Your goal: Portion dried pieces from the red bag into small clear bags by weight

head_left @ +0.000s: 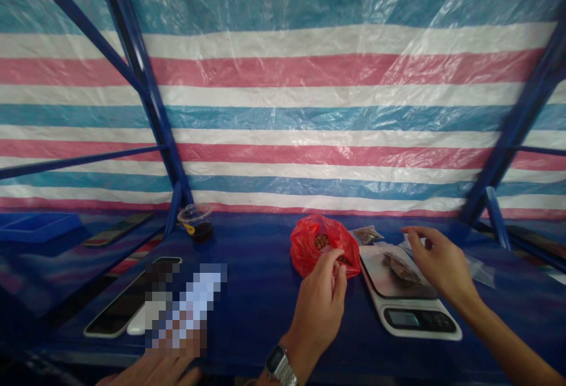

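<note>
A red plastic bag point(305, 250) sits open with small brown pieces point(322, 241) inside. My left hand point(322, 297), wearing a metal watch, reaches to the bag's near right side. Its thumb and fingers are pinched together; what lies between them is too small to make out. On a white digital scale point(420, 321) rests a clear plastic bag point(400, 268) with dark brown contents. My right hand point(444, 262) hangs over the scale's right side with bent fingers, apparently gripping clear plastic at the bag's upper edge.
Behind the scale lies a small filled clear packet point(367, 234); clear bags point(481, 271) lie to its right. Another person's hand point(159, 368) is at lower left, near a pixelated patch and a phone point(132, 303). A plastic cup point(197, 224) holds dark liquid. Blue posts point(145, 91) frame the table.
</note>
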The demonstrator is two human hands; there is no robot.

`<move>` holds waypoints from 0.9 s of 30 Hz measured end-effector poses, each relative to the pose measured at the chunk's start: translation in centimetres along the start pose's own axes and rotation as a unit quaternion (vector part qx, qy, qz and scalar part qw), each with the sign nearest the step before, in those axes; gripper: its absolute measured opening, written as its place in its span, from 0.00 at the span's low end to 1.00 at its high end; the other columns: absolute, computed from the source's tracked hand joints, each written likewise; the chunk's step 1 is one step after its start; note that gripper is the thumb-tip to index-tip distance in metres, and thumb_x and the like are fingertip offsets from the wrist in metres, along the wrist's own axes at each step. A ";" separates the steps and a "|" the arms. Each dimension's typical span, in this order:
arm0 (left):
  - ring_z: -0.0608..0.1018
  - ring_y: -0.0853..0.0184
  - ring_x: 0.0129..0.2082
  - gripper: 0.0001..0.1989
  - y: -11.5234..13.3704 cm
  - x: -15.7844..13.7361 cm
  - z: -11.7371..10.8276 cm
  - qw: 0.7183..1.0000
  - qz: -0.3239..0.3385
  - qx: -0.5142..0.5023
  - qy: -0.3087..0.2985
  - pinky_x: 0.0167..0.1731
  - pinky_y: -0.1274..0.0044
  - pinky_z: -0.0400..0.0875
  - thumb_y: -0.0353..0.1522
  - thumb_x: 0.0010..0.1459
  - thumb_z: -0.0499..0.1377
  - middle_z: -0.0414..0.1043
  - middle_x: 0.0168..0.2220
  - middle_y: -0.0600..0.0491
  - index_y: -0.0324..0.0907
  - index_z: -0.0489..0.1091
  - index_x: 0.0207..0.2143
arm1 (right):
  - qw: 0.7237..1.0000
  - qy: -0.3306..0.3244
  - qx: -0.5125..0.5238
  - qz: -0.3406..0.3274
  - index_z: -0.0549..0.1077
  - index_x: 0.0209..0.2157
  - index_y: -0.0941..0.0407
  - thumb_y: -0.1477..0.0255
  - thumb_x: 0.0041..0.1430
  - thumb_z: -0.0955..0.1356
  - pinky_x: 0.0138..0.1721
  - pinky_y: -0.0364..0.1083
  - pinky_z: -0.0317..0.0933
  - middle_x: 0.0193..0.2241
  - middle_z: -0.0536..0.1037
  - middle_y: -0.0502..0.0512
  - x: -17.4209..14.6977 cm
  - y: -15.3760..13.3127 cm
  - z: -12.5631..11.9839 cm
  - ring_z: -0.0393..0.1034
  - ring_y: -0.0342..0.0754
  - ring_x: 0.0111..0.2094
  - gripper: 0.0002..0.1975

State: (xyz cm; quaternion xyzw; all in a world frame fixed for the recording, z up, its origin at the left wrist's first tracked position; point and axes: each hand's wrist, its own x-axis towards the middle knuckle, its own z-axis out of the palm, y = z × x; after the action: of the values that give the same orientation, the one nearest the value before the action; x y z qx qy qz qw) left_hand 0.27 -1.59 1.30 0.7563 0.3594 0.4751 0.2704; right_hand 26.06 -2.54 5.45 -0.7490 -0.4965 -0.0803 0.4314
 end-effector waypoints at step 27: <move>0.82 0.57 0.52 0.18 0.2 0.0 -0.4 1.000 -0.003 -0.016 -0.013 0.57 0.64 0.76 0.34 0.74 0.48 0.79 0.51 0.43 0.41 0.70 0.59 | 0.999 0.007 0.009 -0.032 0.80 0.33 0.54 0.58 0.55 0.62 0.35 0.53 0.64 0.24 0.77 0.58 0.1 -0.2 0.2 0.69 0.56 0.26 0.19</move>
State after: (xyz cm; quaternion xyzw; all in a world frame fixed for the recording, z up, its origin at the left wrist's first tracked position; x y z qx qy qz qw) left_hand 0.01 -1.72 1.62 0.7572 0.3501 0.4698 0.2886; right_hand 25.91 -2.34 5.46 -0.7282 -0.5180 -0.0946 0.4386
